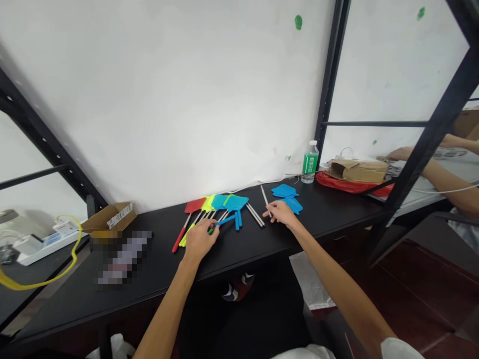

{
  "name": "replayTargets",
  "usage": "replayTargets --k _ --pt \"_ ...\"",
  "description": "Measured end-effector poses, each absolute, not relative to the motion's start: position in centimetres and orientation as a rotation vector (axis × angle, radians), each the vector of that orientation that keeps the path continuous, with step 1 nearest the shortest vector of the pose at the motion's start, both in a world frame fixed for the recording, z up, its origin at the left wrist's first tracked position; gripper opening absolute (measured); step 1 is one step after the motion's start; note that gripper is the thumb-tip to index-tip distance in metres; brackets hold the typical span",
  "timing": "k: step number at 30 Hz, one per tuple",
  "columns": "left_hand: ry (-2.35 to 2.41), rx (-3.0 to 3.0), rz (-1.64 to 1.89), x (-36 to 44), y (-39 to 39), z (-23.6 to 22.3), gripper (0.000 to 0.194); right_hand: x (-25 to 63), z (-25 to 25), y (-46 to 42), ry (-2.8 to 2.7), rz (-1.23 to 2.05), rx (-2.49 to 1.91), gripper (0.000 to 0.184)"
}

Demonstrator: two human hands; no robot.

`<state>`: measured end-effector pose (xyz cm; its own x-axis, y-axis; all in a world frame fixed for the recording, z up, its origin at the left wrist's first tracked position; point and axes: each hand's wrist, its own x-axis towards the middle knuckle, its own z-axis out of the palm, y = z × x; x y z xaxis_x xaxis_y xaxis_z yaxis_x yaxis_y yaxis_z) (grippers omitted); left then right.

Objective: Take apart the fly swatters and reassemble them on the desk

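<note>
A row of fly swatters (213, 207) in red, yellow-green and blue lies on the black table (262, 239). My left hand (200, 240) is closed on a blue handle (225, 220) at the near end of that row. My right hand (281, 213) pinches a thin metal rod (265, 197) that points toward the wall. Just beyond my right hand lie two loose blue swatter heads (286, 197). More metal rods (255, 214) rest between my hands.
An open cardboard box (108, 219) stands at the left. A water bottle (310, 162) stands by the wall, beside a cardboard box (357, 170) on a red bag (348, 185). Another person's arm (445, 179) reaches in at right, behind a black rack post (422, 149).
</note>
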<state>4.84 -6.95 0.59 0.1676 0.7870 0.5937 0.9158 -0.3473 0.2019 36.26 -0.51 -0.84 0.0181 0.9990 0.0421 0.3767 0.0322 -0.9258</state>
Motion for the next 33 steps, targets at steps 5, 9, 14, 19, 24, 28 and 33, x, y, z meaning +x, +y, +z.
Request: replayTargets --k 5,9,14,19,24,28,33 --pt "-1.679 -2.249 -1.000 4.8 -7.0 0.7 0.027 35.7 0.0 -1.1 -1.323 1.144 -1.338 0.011" --pt "-1.687 -2.255 -1.042 4.7 -7.0 0.7 0.027 35.3 0.3 -1.4 -1.299 1.167 -1.274 0.013" --pt "-1.700 -2.294 -1.003 4.6 -7.0 0.7 0.029 35.2 -0.1 -1.1 -1.313 1.116 -1.288 0.013" --pt "-1.720 -2.309 -0.958 4.6 -6.9 0.7 0.030 35.2 -0.2 -1.1 -1.291 1.134 -1.283 0.015" --pt "-1.715 -2.316 -0.933 4.6 -6.9 0.8 0.029 35.2 -0.2 -1.1 -1.295 1.115 -1.246 0.015" --pt "-1.686 -2.325 -0.941 4.5 -6.8 0.6 0.028 35.2 -0.3 -1.1 -1.252 1.122 -1.198 0.015" --pt "-1.542 -2.366 -1.021 4.2 -6.6 0.3 0.037 35.1 0.1 -1.3 -1.216 1.158 -1.178 0.016"
